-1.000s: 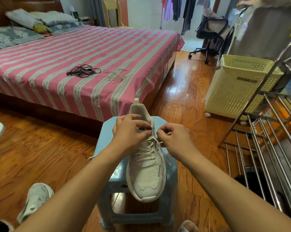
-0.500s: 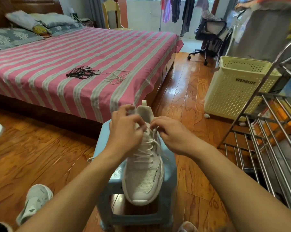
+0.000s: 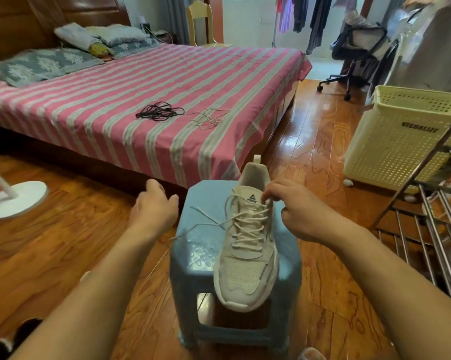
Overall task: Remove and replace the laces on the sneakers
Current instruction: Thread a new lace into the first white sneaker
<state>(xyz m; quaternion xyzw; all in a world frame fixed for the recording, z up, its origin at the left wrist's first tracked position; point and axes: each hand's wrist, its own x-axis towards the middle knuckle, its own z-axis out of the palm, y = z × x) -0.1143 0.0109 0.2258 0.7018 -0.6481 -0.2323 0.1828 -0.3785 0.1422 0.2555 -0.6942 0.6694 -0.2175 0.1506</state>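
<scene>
Currently, your right hand (image 3: pixel 301 210) has its fingers curled at the top right eyelets of the white sneaker (image 3: pixel 247 245), pinching the cream lace (image 3: pixel 245 224) beside the tongue logo. Your left hand (image 3: pixel 153 209) is clear of the shoe, left of the stool, fingers loosely spread and holding nothing.

The sneaker lies along the right half of the light blue plastic stool (image 3: pixel 206 245), heel toward the bed, toe overhanging the stool's near edge. The lace is threaded through the eyelets; one loose end trails left across the stool top and past its left edge.

Open wooden floor (image 3: pixel 63 242) lies to the left of the stool, bounded by a white fan base (image 3: pixel 16 198) at the far left. The bed (image 3: pixel 141 87) edge runs just behind the stool. On the striped cover, a bundle of black laces (image 3: pixel 158 112) lies just beside a bundle of pale laces (image 3: pixel 209 118), not touching.

To the right, a metal rack (image 3: pixel 432 229) stands near the stool. Beyond it sits a cream perforated basket (image 3: pixel 401 136); you cannot tell its contents from this view.
</scene>
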